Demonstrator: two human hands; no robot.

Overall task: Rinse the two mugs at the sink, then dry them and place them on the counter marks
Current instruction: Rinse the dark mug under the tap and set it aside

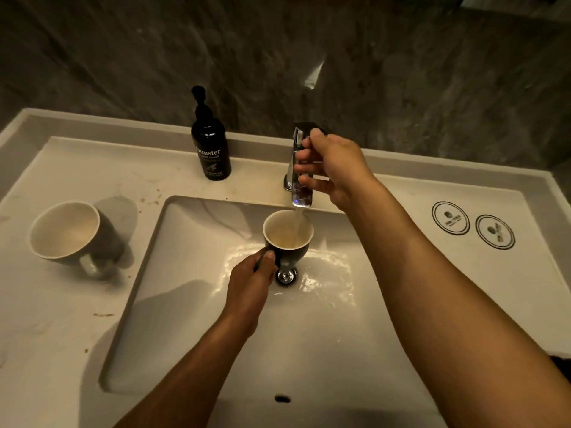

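My left hand (pixel 251 278) grips the handle of a dark mug (pixel 287 234) with a pale inside, held upright over the sink (pixel 191 304) under the tap (pixel 301 168). Water runs from the spout into this mug, which holds cloudy water. My right hand (pixel 329 168) is curled round the tap's lever and body. A second dark mug (pixel 66 231) stands on the counter left of the basin, handle toward me. Two round marks (pixel 450 217) (pixel 495 232) sit on the counter at the right.
A black pump bottle of hand wash (pixel 211 149) stands behind the basin, left of the tap. The drain (pixel 285 275) lies just below the held mug. A dark stone wall rises behind the raised counter edge. Brown specks dot the left counter.
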